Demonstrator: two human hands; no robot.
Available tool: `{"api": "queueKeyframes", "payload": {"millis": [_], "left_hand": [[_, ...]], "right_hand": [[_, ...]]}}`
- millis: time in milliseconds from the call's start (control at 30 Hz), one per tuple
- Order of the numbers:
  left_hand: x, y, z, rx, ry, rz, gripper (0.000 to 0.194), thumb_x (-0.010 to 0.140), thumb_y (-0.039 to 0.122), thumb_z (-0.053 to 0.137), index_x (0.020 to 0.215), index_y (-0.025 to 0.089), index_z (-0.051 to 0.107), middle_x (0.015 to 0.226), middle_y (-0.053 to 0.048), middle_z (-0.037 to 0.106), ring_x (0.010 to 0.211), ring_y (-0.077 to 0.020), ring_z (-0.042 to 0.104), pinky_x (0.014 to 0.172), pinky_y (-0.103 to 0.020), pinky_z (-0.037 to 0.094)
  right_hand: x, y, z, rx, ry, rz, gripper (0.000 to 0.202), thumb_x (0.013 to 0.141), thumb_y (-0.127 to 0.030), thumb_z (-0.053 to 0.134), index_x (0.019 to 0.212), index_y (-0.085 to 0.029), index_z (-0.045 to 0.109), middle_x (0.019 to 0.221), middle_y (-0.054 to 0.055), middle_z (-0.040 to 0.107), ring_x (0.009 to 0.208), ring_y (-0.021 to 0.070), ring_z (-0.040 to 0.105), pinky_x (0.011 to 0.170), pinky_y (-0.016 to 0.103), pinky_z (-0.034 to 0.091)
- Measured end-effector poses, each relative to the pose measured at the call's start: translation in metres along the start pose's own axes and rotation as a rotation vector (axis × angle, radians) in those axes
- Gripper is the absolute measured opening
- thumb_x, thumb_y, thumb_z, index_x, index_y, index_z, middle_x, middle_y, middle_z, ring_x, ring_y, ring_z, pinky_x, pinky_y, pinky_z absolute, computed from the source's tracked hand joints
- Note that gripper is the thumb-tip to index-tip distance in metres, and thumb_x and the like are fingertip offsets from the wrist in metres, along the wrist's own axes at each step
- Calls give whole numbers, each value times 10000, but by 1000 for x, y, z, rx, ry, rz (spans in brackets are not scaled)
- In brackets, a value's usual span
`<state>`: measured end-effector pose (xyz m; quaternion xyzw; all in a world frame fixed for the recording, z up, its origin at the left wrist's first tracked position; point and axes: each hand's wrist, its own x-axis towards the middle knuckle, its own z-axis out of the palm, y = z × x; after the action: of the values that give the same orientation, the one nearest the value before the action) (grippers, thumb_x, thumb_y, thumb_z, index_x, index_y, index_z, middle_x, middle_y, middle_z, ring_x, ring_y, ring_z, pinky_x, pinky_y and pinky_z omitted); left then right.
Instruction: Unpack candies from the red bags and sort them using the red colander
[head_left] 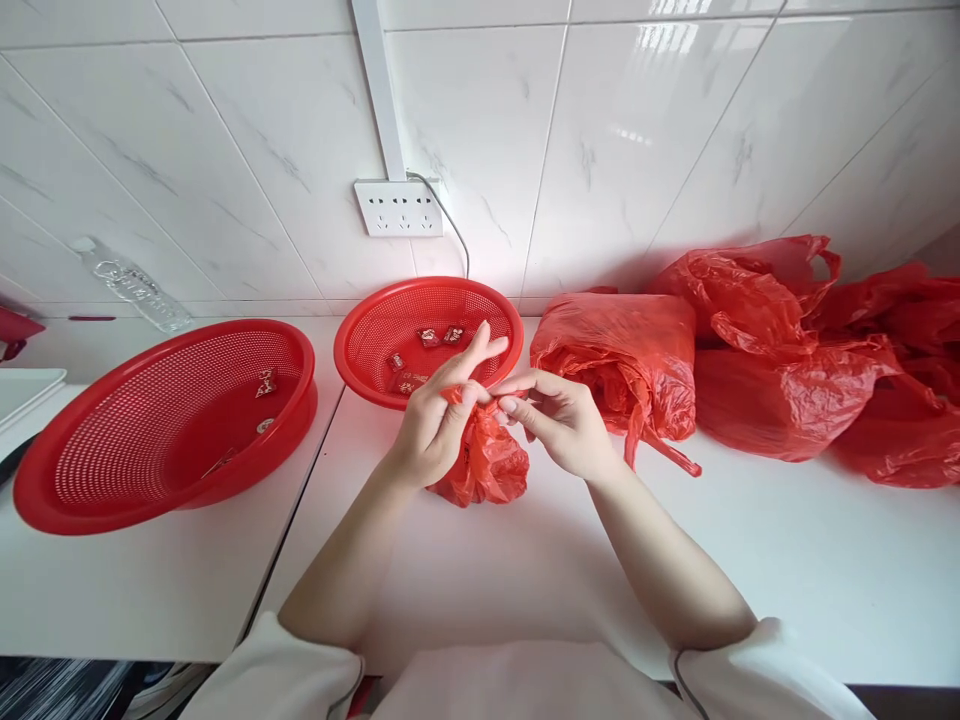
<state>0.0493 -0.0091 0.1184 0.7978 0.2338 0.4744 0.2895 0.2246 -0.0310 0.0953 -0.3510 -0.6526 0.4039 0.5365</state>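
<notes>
A small red plastic bag [491, 465] rests on the white table with its top gathered upward between my two hands. My left hand [439, 420] pinches the gathered top from the left, its index and middle fingers raised and extended. From the right, my right hand [559, 415] pinches the same top between thumb and index finger. The fingertips of both hands nearly meet there. Just behind the hands stands a round red basket [360, 350] holding several small wrapped packets [429, 338]. The bag's contents are hidden.
A larger red basket [112, 440] with a few small packets is at the left. Several filled red plastic bags [787, 390] line the right side. A clear plastic bottle [139, 290] lies by the tiled wall, and a socket panel [399, 208] has a grey cable.
</notes>
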Motion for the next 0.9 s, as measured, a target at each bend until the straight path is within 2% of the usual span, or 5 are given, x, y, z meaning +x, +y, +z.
{"api": "queueKeyframes", "payload": {"millis": [267,400,667,800,900], "left_hand": [[-2,3,-20,619,63,-56,361,958,274,371,1194,236,641,1174,-38,676,1028,-192,633,841,-314,479],[0,5,-32,779,0,-234,422,954,308,338,861,205,736,902,-36,742,794,-174,663,623,-266,427],[0,6,-78,620,-236,-459,467,876,244,334,451,203,525,632,7,660,638,-153,584,617,-269,408],[1,0,-68,548,-327,-565,386,800,224,376,446,197,529,682,1,681,615,-153,585,547,-263,393],[1,-4,-55,536,-459,-604,359,801,274,410,485,201,565,622,2,642,504,-133,526,473,-268,346]], "right_hand": [[-5,-21,-18,-608,299,-172,115,793,-142,537,880,-198,586,831,10,651,675,120,588,619,249,485],[0,-18,-35,-871,486,-54,112,722,-178,552,825,-217,529,711,-24,606,559,122,525,550,246,419],[-2,-3,-99,-925,604,127,62,703,-212,520,762,-210,539,596,-35,563,507,126,489,553,252,395],[-3,6,-113,-985,659,193,62,716,-202,493,737,-204,552,670,-8,618,590,146,530,575,265,388],[-6,5,-119,-967,436,333,125,740,-191,470,764,-202,592,686,0,627,598,150,535,554,266,394]]}}
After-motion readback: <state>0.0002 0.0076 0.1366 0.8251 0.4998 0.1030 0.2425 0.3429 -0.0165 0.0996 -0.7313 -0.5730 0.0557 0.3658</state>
